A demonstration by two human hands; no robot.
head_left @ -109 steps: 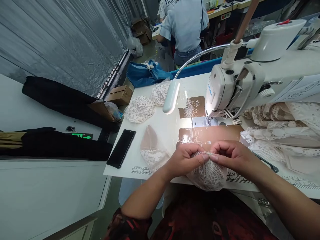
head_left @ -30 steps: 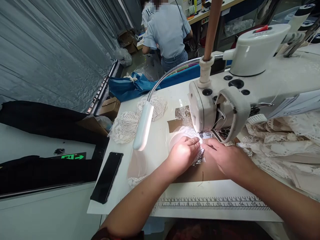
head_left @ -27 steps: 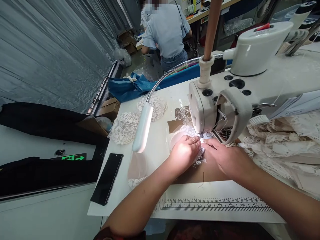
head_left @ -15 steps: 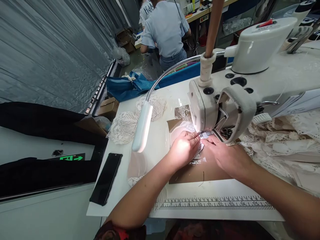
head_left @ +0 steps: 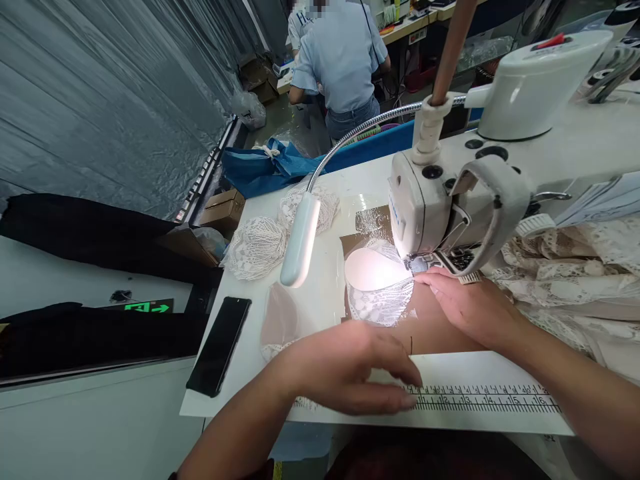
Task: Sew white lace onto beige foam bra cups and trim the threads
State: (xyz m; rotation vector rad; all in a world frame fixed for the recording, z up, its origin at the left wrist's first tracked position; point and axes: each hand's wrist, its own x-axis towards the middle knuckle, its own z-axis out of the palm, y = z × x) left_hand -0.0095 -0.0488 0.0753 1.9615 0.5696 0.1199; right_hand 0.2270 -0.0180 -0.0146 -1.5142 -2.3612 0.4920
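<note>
Lace cup: parked at the stitching end of the sewing machine, plain side partly exposed, tip tucked by the foot
Right hand: fingertips placed at the cup's edge, right beside the machine's foot; pinched or just pressed, can't be told tbh
Left hand: nothing gripped, fingers loosely spread, positioned in front of the machine by the printed ruler
Cup risk: could get twisted or puckered if fed with only one edge steadied
Finger risk: could get nicked if the machine is run, fingertips being set that close
</note>
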